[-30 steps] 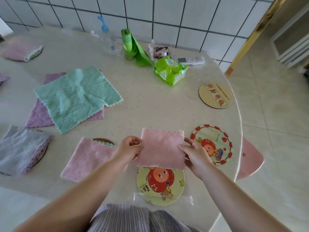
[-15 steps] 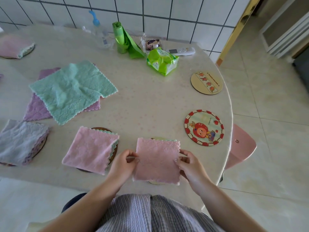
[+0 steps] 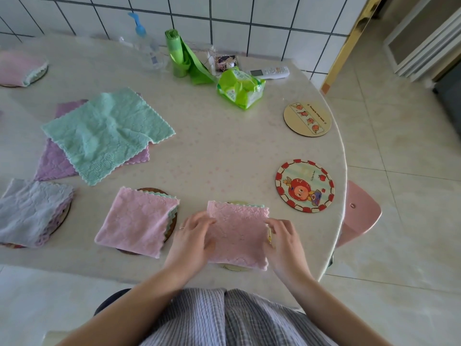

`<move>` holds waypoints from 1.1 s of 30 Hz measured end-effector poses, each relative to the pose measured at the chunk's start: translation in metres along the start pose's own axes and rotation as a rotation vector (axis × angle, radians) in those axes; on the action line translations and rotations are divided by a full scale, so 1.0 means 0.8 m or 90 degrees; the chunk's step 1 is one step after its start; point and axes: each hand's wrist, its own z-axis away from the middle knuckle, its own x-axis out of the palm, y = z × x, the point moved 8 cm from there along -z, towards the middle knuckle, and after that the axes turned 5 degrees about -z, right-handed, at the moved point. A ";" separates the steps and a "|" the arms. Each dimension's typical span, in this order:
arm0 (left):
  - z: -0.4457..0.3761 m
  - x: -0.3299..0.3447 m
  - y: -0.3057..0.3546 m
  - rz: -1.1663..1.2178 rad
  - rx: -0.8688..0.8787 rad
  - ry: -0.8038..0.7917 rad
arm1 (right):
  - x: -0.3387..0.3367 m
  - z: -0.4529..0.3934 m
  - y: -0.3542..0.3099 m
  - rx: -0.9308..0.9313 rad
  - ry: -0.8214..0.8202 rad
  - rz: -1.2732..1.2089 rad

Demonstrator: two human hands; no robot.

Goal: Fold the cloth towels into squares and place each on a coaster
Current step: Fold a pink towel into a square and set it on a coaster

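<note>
A folded pink towel [image 3: 238,233] lies flat on a round coaster [image 3: 234,267] near the table's front edge, only slivers of that coaster showing. My left hand [image 3: 193,239] rests on the towel's left edge and my right hand [image 3: 283,242] on its right edge, fingers pressing it down. To the left another folded pink towel [image 3: 136,222] covers a dark coaster [image 3: 172,227]. An unfolded green towel [image 3: 104,132] lies over a purple towel [image 3: 51,162] further back. Two bare coasters sit at the right: a cartoon coaster [image 3: 304,186] and a beige coaster [image 3: 307,119].
A folded grey towel [image 3: 30,211] sits on a coaster at the left edge, another pink one [image 3: 21,68] at far left back. A spray bottle [image 3: 146,46], green bag roll [image 3: 179,56], tissue pack [image 3: 240,87] and remote [image 3: 270,71] stand by the tiled wall. A pink stool [image 3: 359,213] is at right.
Both hands lowered the folded pink towel from above the table onto the front coaster, hiding its cartoon face. The camera view shifted slightly back and down.
</note>
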 end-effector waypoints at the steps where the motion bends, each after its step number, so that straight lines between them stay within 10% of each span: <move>1: 0.000 0.003 0.008 -0.041 0.048 -0.011 | 0.007 0.001 -0.009 -0.059 -0.022 0.054; 12: -0.006 0.019 0.013 -0.147 0.136 -0.119 | 0.038 -0.002 -0.024 -0.126 -0.133 0.235; 16: -0.016 -0.033 -0.007 -0.025 0.049 -0.015 | 0.033 -0.027 -0.060 -0.127 -0.110 0.178; 26: -0.034 -0.181 -0.182 0.035 -0.121 0.156 | 0.147 -0.084 -0.206 -0.205 -0.195 0.090; 33: -0.045 -0.228 -0.320 -0.178 -0.172 0.021 | 0.274 -0.108 -0.346 -0.302 -0.270 0.153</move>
